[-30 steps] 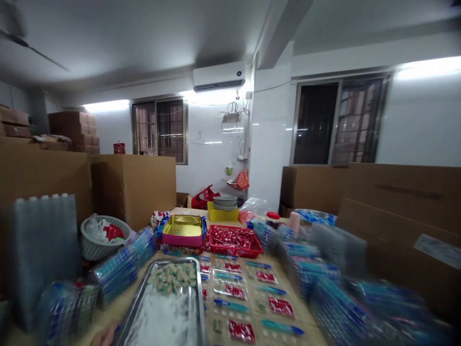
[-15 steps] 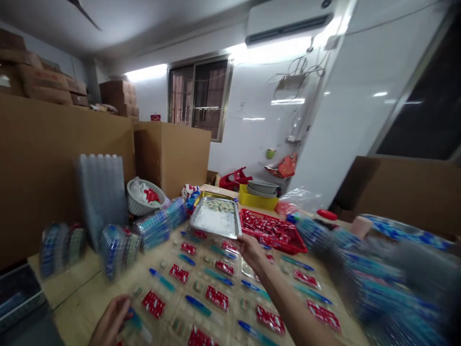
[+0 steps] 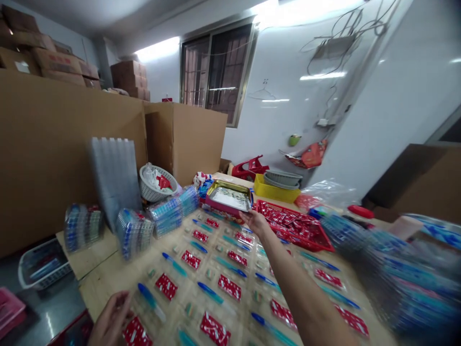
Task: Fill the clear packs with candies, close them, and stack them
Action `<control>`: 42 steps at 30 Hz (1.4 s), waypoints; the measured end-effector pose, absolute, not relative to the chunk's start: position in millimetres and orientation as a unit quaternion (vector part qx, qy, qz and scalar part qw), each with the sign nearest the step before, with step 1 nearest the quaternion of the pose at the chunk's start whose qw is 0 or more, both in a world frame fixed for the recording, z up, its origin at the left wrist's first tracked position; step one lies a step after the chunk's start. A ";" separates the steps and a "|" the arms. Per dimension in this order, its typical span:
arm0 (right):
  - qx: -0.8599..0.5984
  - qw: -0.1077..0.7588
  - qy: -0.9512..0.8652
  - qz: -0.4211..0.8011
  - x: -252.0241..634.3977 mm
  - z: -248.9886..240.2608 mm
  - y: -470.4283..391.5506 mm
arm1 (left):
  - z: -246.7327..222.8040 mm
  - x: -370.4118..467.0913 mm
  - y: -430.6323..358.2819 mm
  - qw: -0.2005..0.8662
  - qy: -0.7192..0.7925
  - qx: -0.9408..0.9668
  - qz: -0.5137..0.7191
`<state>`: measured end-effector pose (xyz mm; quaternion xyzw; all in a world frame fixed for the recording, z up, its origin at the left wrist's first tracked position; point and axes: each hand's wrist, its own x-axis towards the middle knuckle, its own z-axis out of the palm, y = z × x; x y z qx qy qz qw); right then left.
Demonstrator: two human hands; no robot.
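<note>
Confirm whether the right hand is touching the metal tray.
Touching: the head view shows the right hand with its fingers at the near corner of the metal tray.

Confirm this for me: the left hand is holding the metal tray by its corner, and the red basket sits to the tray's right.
One thing is wrong: the head view shows the right hand, not the left hand, holding the metal tray by its corner. The red basket does sit to the tray's right.
</note>
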<state>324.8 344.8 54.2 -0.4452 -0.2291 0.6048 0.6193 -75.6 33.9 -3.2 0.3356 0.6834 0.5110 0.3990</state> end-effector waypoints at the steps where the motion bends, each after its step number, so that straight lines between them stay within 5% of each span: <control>1: -0.452 0.619 -0.234 0.598 324.4 53.7 346.1 | 0.5 -73.5 33.4 0.397 0.690 0.343 0.498; 11: -0.561 0.528 -0.399 0.498 315.6 32.5 287.4 | 22.0 -38.7 38.4 0.353 0.681 0.448 0.459; 26: -0.665 0.291 -0.641 0.249 406.7 28.8 -25.7 | 8.4 55.0 12.5 0.161 0.430 0.880 0.121; 32: -0.678 0.153 -0.654 0.297 430.4 32.9 -132.4 | 9.0 123.0 -15.5 0.159 0.271 0.948 -0.040; 42: -0.665 0.014 -0.688 0.289 407.8 4.2 -164.9 | -11.3 156.2 -23.8 0.131 0.229 0.960 -0.095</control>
